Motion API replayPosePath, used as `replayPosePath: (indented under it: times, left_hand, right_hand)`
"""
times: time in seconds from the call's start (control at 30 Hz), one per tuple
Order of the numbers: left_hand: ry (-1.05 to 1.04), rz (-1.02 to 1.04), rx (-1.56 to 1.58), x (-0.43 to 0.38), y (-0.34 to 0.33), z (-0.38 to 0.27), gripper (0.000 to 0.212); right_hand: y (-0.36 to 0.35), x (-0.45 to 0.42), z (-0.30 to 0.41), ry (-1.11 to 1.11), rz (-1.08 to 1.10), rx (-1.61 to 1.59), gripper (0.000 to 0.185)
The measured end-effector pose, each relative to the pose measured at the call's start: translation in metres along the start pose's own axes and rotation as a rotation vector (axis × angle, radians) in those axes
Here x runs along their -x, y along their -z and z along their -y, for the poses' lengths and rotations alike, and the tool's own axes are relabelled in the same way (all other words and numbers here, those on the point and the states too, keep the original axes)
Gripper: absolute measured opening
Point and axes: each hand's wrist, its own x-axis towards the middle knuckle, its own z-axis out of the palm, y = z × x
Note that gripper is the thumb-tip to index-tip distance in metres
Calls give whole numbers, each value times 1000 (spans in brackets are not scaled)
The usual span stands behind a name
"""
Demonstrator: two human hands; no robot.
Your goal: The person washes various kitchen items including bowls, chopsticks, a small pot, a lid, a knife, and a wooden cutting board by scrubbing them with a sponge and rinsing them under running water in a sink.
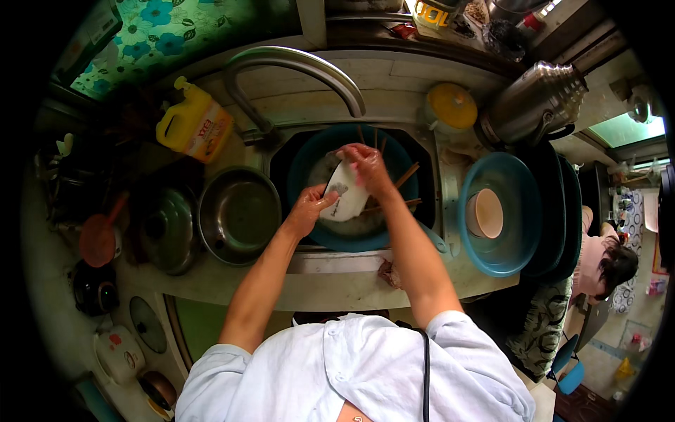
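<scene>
A white bowl (345,198) with a dark rim and a grey pattern is held tilted over a blue plastic basin (301,163) in the sink. My left hand (307,210) grips its near left side, thumb on the patterned outside. At the far edge, the fingers of my right hand (369,168) close over the rim; a blurred pink patch beside them is unclear. Both hands look wet. Cloudy, sudsy water lies in the basin, and several wooden chopsticks (407,175) lean against its right and far sides.
A curved steel faucet (316,60) arches behind the basin. To the left are a yellow detergent jug (195,126) and a steel pot (240,216). At right, another blue basin (517,237) holds a pale bowl (486,213), near a steel thermos (532,108). A person (598,258) is farther right.
</scene>
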Motion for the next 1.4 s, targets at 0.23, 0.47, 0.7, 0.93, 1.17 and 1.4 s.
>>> replayPosePath:
  times: [0.23, 0.47, 0.7, 0.93, 1.17, 1.4]
  left_hand:
    - [-39, -76, 849, 3, -12, 9, 35]
    - [-51, -385, 732, -25, 2, 47, 36]
    - [-96, -328, 775, -6, 0, 9, 34]
    - [-75, -78, 859, 12, 5, 16, 33]
    - [63, 180, 805, -14, -51, 30, 36]
    - [114, -291, -101, -70, -61, 37, 43]
  right_hand:
    - [41, 14, -72, 69, 11, -856, 38]
    - [-68, 73, -29, 628, -351, 885, 34]
    - [-25, 62, -33, 537, -342, 538, 33]
    - [-19, 77, -1, -227, -253, -927, 43]
    - [-1, 127, 72, 119, -213, -843, 36]
    - [70, 212, 140, 409, -633, 31, 29]
